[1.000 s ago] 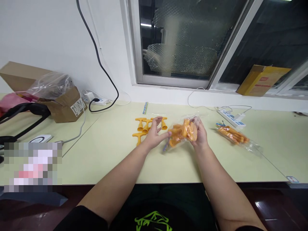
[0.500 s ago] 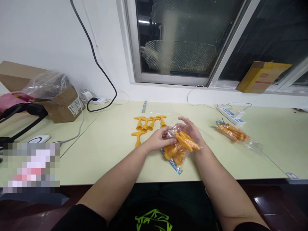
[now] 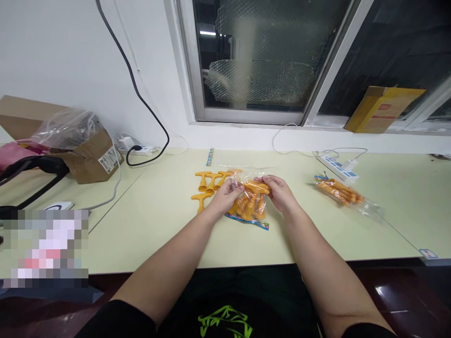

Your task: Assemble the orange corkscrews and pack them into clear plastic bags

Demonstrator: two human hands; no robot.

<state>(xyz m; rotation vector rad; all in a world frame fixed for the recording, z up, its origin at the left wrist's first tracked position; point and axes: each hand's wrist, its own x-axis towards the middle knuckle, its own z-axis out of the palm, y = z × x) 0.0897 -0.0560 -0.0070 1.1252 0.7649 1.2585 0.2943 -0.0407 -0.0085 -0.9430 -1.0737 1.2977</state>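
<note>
A clear plastic bag [image 3: 250, 202] of yellow T-shaped pieces is held over the table, its blue printed strip toward me. My left hand [image 3: 225, 195] pinches the bag's upper left side. At the upper right, my right hand [image 3: 278, 190] has its fingers closed on the same bag. Several loose yellow T-shaped pieces [image 3: 200, 200] lie just left of and behind the bag, some partly hidden by my left hand and the bag. Another filled bag of yellow pieces [image 3: 340, 191] rests on the table to the right.
Behind it stands a white power strip [image 3: 338, 168]. A cardboard box [image 3: 91, 157] with plastic wrap is at the left, near a second power strip [image 3: 143, 149] and a black cable [image 3: 136, 82]. A flat clear bag with a printed strip [image 3: 210, 157] lies at the back.
My right hand has closed on the bag's upper right. The bag has turned, so its printed strip lies more level, and it has moved slightly back and left.
</note>
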